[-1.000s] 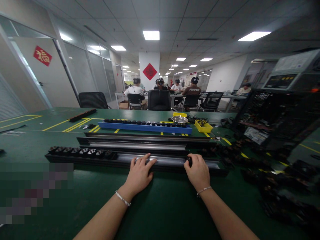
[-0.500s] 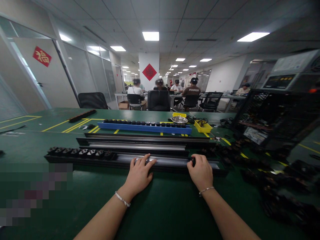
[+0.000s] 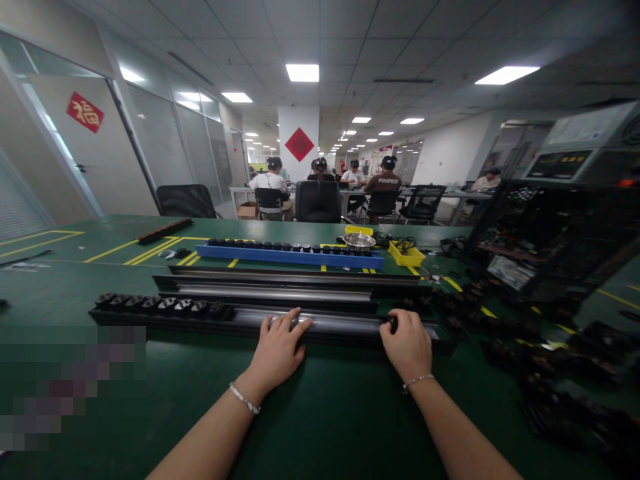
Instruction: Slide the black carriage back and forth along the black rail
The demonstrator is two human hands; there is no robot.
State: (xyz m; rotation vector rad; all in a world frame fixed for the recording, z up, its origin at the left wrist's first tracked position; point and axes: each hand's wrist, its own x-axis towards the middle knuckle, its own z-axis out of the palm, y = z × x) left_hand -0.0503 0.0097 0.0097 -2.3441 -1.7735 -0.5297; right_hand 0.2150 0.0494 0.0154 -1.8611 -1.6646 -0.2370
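Note:
A long black rail [image 3: 345, 325] with a silvery channel lies across the green table [image 3: 320, 413] in front of me. Several black socket modules [image 3: 165, 305] sit in its left end. My left hand [image 3: 277, 350] rests flat on the rail, fingers spread over its edge. My right hand [image 3: 407, 347] is curled on the rail farther right, its fingers pinching a small black part [image 3: 391, 325] in the channel.
Two more rails [image 3: 280, 285] lie behind the first, then a blue rail [image 3: 290, 253] with modules, a metal bowl [image 3: 359, 239] and yellow trays [image 3: 406, 253]. Loose black modules [image 3: 500, 327] heap at the right beside a black crate [image 3: 545, 233]. People sit at far tables.
My right hand has slid rightward along the rail with the small black part. My left hand has stayed in place.

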